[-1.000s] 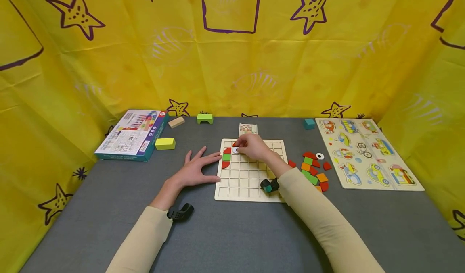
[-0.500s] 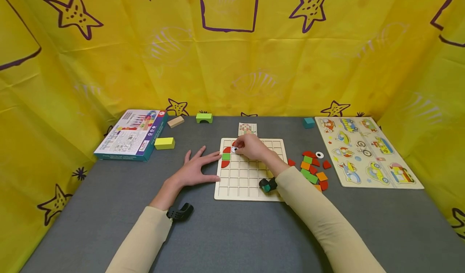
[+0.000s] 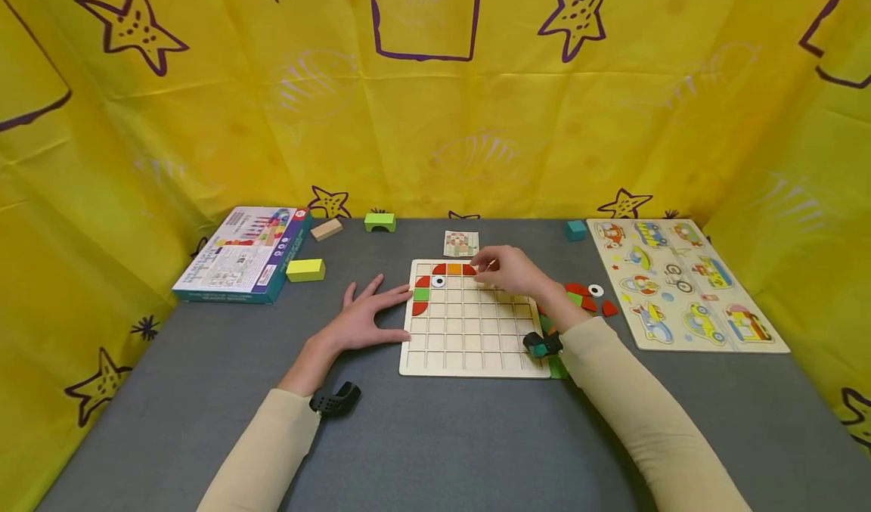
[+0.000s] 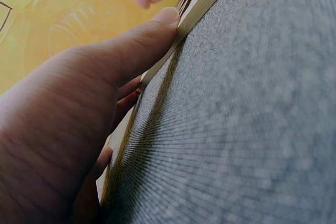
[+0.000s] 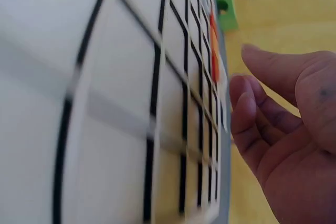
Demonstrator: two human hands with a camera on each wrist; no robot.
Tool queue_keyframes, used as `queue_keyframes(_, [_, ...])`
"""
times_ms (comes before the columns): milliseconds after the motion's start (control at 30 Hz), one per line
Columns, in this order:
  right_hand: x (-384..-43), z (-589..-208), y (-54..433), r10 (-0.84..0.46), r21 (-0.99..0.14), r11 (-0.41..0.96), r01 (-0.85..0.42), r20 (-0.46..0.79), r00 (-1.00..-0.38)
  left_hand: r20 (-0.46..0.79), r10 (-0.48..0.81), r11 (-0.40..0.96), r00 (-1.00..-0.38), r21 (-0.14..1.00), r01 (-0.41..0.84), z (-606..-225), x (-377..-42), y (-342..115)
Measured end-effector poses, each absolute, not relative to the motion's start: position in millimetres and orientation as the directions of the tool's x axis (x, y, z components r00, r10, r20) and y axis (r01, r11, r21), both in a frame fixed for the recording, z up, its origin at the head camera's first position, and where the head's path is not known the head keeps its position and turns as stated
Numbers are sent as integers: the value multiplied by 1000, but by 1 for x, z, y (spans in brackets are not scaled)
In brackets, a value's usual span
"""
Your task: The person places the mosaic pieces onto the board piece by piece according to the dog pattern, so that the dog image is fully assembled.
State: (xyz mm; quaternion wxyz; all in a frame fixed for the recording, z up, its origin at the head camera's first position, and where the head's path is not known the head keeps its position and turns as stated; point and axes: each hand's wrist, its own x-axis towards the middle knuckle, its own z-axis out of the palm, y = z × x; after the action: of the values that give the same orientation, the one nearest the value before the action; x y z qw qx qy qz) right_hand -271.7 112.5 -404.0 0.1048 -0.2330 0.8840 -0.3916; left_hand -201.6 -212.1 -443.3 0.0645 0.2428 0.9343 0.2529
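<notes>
My left hand [image 3: 361, 321] rests with spread fingers along the left edge of a wooden grid board [image 3: 469, 334]; in the left wrist view its thumb [image 4: 149, 32] touches the board's side. Over the board's upper part hovers my right hand [image 3: 512, 272], thumb and fingers apart with nothing visible between them in the right wrist view. At the board's top left lie a white eye tile [image 3: 438, 281], an orange square [image 3: 454, 269], a green square [image 3: 422, 294] and several red rounded tiles [image 3: 420, 308]. A pattern card [image 3: 461, 243] lies behind the board.
Loose tiles [image 3: 580, 297] lie right of the board, partly hidden by my right arm. Farther right is a vehicle puzzle board [image 3: 687, 289]. At left stand a box [image 3: 241, 255], a yellow block [image 3: 305, 271] and a green arch block [image 3: 379, 222]. A blue cube [image 3: 575, 231] stands behind.
My right hand has let go of the eye tile and moved right, uncovering it, the orange square and a red tile in the top row. My left hand has stayed at the board's edge.
</notes>
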Motion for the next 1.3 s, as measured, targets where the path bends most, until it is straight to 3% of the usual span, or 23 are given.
queue_keyframes(467, [-261, -407, 210, -408, -710, 633, -310, 35, -912, 6, 491, 752, -871, 502, 428, -441, -200, -212])
queue_keyframes(700, [-251, -404, 248, -356, -696, 672, -254, -3, -935, 9, 489, 749, -872, 509, 424, -442, -200, -212])
queue_keyframes(1300, [-247, -409, 293, -401, -570, 762, -309, -39, -915, 16, 490, 747, -872, 507, 429, -443, -201, -212])
